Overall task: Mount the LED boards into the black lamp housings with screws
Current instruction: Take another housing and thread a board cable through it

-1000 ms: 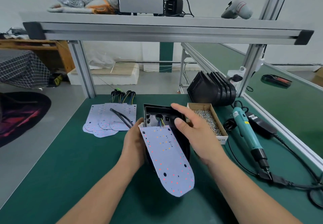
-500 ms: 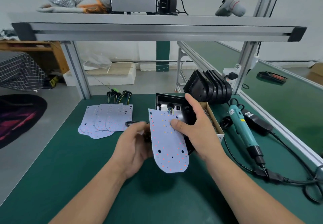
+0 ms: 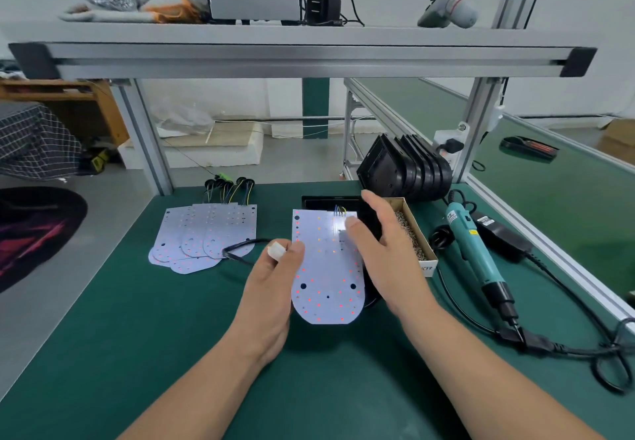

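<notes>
Step in hand: seating the board [image 3: 326, 267] in the housing [image 3: 319, 200], by my reading; no screw is in yet.
Board: it lies face up over the housing on the green desk [image 3: 137, 336]. The square end is far from the person and the rounded end near, so most of the black shell is hidden.
Left hand [image 3: 271, 288]: its grip pinches a white plug [image 3: 276, 252] on the end of a black cable [image 3: 240, 245], with the thumb tip at the board's left edge.
Right hand [image 3: 381, 250]: its grip is spread wide and holds nothing. The thumb presses on the far part of the board and the fingers reach over the housing's right wall.
Wires [image 3: 340, 211]: thin coloured leads come up at the far edge.
Doing it well: tuck those leads under before pressing, or they get nipped. Square the board's outline to the shell so the dark holes sit over the posts, and keep the thumb on it until the first screw bites. Park the plug and cable clear of the left edge.
Screws: a cardboard box [image 3: 412, 233] of them sits just right of the housing. The teal screwdriver [image 3: 470, 247] lies beyond it, within reach.
Writing: the box's near label ends in what looks like "ICER", the rest cut off. The stickers on the screwdriver are too small to read.
</notes>
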The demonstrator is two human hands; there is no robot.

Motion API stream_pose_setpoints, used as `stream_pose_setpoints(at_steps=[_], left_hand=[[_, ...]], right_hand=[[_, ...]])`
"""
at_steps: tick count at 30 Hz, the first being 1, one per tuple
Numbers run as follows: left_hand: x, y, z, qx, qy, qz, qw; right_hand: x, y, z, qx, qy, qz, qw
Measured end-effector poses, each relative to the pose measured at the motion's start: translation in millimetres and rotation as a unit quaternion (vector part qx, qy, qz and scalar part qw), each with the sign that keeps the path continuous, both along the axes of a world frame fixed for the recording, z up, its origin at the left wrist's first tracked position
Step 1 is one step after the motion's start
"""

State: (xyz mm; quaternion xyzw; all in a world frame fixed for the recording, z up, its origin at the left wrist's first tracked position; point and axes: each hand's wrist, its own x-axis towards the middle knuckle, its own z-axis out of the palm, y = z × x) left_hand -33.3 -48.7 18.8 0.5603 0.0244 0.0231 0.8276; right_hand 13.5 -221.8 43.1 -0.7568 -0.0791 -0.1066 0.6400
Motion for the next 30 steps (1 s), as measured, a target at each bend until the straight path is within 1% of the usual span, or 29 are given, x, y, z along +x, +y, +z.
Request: stream_pose_setpoints(at_steps=[3, 6, 11, 17, 19, 20, 23, 26, 28, 30], left_hand=[[3, -1, 1, -0.003, -0.014, 0.035, 0.999], [2, -1, 3, -0.003, -0.024, 0.043, 0.999], [5, 0, 3, 0.043, -0.070, 0.076, 0.994], [5, -2, -1, 0.090, -0.040, 0.067, 0.993], [6, -1, 0, 0.083, -0.049, 0.053, 0.994], [5, -2, 2, 0.075, -0.056, 0.030, 0.995], [4, -1, 4, 0.062, -0.057, -0.021, 0.996], [2, -1, 5, 0.044, -0.056, -0.038, 0.997], [1, -3, 6, 0.068, -0.060, -0.036, 0.995], [1, -5, 7, 0.120, -0.073, -0.016, 0.990]], right_hand=[[-6, 6, 0, -0.010, -0.009, 0.010, 1.000], [-8, 10, -1, -0.005, -0.009, 0.012, 1.000], [-12, 13, -1, 0.010, -0.004, 0.023, 1.000], [-11, 8, 2, 0.020, -0.003, 0.030, 0.999], [-12, 8, 0, 0.027, -0.018, 0.027, 0.999], [-12, 9, 0, 0.025, -0.029, 0.018, 0.999], [-11, 10, -1, -0.019, -0.065, -0.032, 0.997], [-9, 7, 0, -0.002, -0.045, -0.047, 0.998], [-9, 6, 0, 0.005, -0.039, -0.055, 0.998], [-11, 8, 0, -0.010, -0.050, -0.058, 0.997]])
